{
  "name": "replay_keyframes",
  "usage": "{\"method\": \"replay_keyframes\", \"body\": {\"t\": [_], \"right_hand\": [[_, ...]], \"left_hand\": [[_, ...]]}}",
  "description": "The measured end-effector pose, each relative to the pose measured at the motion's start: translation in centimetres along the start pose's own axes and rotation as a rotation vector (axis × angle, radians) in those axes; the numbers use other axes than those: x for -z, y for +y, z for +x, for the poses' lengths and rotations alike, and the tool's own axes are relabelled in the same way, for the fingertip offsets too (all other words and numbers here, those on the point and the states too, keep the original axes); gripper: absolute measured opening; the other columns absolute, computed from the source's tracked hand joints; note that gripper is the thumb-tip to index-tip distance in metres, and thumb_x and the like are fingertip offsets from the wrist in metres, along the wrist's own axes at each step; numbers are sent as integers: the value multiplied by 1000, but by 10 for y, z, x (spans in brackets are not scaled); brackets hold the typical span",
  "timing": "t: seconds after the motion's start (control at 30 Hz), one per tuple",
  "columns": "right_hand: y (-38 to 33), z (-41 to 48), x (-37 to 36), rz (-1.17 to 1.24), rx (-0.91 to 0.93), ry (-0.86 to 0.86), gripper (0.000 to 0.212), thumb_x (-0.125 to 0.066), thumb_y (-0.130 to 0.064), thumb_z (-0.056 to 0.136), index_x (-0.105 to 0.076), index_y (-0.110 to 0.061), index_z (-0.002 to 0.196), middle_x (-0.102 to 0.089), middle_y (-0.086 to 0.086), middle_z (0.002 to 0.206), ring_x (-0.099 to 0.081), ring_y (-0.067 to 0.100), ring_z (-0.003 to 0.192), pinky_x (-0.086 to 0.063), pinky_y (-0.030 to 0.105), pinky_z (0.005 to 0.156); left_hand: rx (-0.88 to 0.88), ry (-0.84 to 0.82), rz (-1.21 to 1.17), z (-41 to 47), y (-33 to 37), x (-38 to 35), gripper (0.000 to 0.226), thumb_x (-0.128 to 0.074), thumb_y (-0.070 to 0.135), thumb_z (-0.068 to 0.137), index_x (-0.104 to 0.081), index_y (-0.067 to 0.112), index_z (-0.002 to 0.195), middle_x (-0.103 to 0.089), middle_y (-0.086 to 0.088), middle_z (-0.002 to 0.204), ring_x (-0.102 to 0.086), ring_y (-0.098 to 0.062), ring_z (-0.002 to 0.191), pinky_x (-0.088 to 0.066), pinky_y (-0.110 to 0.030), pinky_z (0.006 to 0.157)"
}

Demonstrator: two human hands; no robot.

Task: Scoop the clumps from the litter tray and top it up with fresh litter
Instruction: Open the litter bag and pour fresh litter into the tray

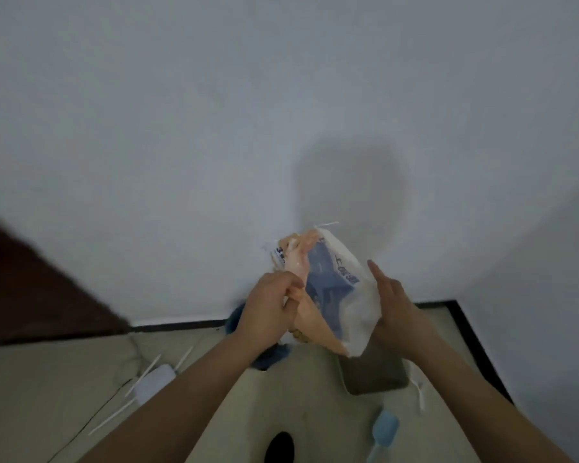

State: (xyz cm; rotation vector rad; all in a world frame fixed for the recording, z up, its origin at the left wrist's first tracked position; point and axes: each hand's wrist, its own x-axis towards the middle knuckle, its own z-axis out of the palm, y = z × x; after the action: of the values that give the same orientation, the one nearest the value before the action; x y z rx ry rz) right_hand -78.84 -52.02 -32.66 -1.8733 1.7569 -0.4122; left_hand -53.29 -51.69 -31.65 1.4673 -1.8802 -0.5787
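Note:
A litter bag [335, 289], white with blue and orange print, is held up in front of the wall. My left hand [271, 305] pinches its left edge with curled fingers. My right hand [391, 305] lies flat against the bag's right side, fingers straight. Below the bag sits a dark litter tray [375, 375] on the floor, partly hidden by the bag. A light blue scoop [383, 432] lies on the floor near the bottom right.
A white object with thin white sticks [154, 382] lies on the floor at the left. Something blue [234, 320] sits behind my left wrist by the black skirting. A dark oval shape [279, 447] is at the bottom edge. A brown door [30, 289] stands at the left.

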Motion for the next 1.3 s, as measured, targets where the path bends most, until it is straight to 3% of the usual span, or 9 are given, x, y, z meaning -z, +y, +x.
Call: {"method": "replay_keyframes", "body": {"t": [0.13, 0.3, 0.47, 0.6, 0.7, 0.87, 1.03, 1.13, 1.3], "right_hand": [[-77, -28, -33, -71, 296, -162, 102, -56, -6, 88, 10, -64, 139, -45, 7, 137, -52, 26, 115, -50, 39, 95], [-195, -95, -110, 111, 485, -348, 123, -78, -42, 77, 24, -53, 144, -29, -2, 153, -54, 24, 120, -50, 44, 95], [-311, -201, -199, 369, 660, -646, 135, -88, -44, 64, 21, -60, 142, -15, -20, 150, -59, 6, 109, -56, 39, 91], [-393, -288, -283, 429, 732, -863, 111, -76, -25, 83, 10, -71, 138, -22, -14, 156, -55, 7, 121, -52, 41, 99], [-460, -358, -341, 328, 785, -957, 79, -55, -31, 98, -1, -63, 145, -31, -14, 151, -56, 0, 117, -49, 34, 102], [-559, -450, -440, 128, 915, -1018, 74, -56, -32, 96, -10, -43, 154, -29, -10, 154, -46, 5, 124, -43, 25, 99], [-647, -512, -515, 20, 1036, -1071, 98, -63, -69, 79, -6, -44, 154, -33, -18, 139, -56, 5, 110, -46, 21, 86], [-696, -529, -572, -47, 1206, -1076, 89, -57, -62, 87, 7, -54, 149, -42, -13, 134, -60, 6, 95, -50, 25, 84], [-790, -544, -683, -86, 1229, -1109, 92, -52, -59, 91, 18, -49, 149, -46, -2, 140, -63, 12, 96, -53, 34, 86]], "left_hand": [[88, 165, 187, -98, -4, 84, 25, -54, 7, 75, -64, 14, 96, -59, 2, 88, -54, -20, 83, -48, -33, 71], [408, 357, 408, -253, -9, 178, 27, -52, 9, 70, -64, 14, 94, -56, -1, 90, -54, -22, 84, -50, -36, 73], [814, 600, 534, -401, -24, 254, 18, -58, 8, 75, -59, 13, 92, -56, -4, 95, -51, -25, 91, -48, -37, 73], [1051, 823, 481, -524, -49, 308, 17, -54, 7, 77, -58, 12, 93, -54, -3, 91, -51, -24, 90, -47, -36, 73], [1174, 923, 465, -622, -74, 350, 19, -56, 13, 77, -59, 14, 96, -55, -2, 90, -53, -23, 88, -45, -34, 70], [1354, 996, 395, -758, -108, 423, 9, -57, 24, 83, -57, 25, 91, -60, 9, 78, -58, -12, 71, -44, -26, 55], [1433, 1047, 413, -846, -142, 489, 10, -50, 36, 87, -53, 28, 82, -61, 9, 68, -56, -6, 62, -43, -26, 51], [1447, 1016, 441, -882, -180, 528, 15, -48, 36, 89, -55, 25, 81, -60, 9, 68, -55, -6, 61, -36, -25, 46], [1477, 973, 396, -935, -260, 589, 5, -56, 28, 82, -59, 24, 80, -61, 9, 71, -57, -8, 67, -49, -31, 59]]}}
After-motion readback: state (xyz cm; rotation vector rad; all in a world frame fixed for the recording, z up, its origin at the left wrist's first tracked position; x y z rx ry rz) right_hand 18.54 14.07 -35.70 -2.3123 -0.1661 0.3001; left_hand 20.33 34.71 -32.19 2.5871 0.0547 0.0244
